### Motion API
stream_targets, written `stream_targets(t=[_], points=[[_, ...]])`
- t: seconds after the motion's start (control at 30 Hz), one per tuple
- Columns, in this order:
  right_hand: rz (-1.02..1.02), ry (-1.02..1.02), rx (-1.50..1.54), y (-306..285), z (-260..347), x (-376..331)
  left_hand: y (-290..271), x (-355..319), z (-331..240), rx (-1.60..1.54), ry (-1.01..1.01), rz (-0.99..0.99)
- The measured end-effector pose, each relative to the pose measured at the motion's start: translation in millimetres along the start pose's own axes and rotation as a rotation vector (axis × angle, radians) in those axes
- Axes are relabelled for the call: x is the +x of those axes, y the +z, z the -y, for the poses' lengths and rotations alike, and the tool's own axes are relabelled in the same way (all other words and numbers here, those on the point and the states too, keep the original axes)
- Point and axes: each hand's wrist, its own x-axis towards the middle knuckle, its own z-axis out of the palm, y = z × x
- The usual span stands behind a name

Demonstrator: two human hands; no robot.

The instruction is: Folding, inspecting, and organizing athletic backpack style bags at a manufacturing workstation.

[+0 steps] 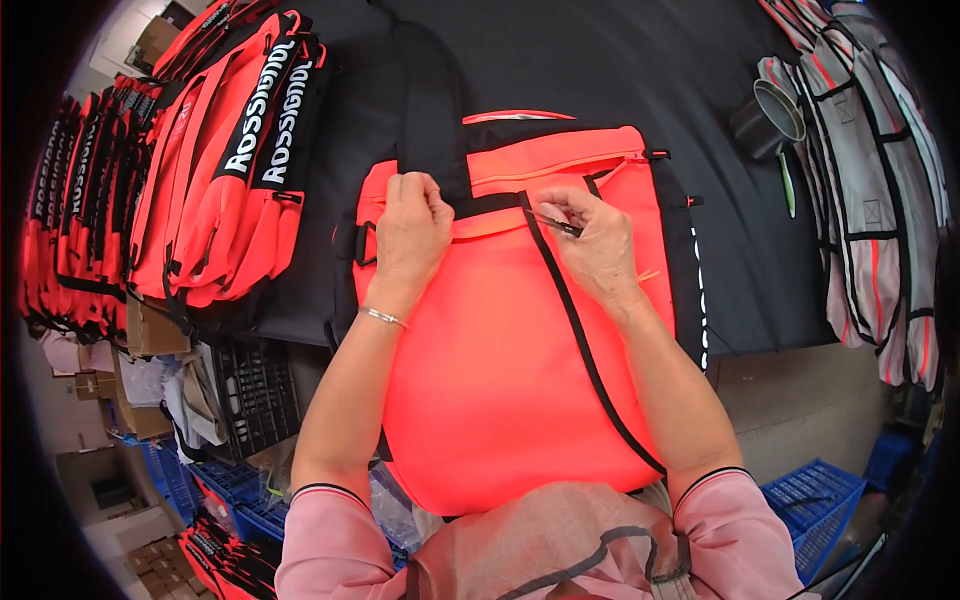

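Note:
A bright coral-red bag with black trim (500,380) lies in front of me on the black-covered table, its near end against my body. My left hand (415,225) is closed, with its fingers curled on the black band near the bag's upper left, beside a wide black strap (430,110). My right hand (597,243) pinches small dark thread snips (568,228), their thin tips pointing left at the band's edge. From there a narrow black binding strip (575,320) runs down across the bag. The fingertips of my left hand are partly hidden.
Piles of similar red and black bags (215,170) stand at the left. Grey bags with black edging (865,190) hang over the right side. A dark metal cup (768,120) and a slim green tool (788,185) are near them. Blue crates (815,505) stand below the table.

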Motion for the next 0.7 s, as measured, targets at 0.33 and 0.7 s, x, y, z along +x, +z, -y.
stream_targets(t=[0.33,0.7], points=[[0.016,0.013,-0.049,-0.6,3.9,2.2,-5.0,-1.0,-16.1,-0.191,-0.125,0.141],[0.325,-0.188,-0.473,4.9,69.0,47.8,-1.5,-11.6,-5.9,-0.072,-0.195,0.059]])
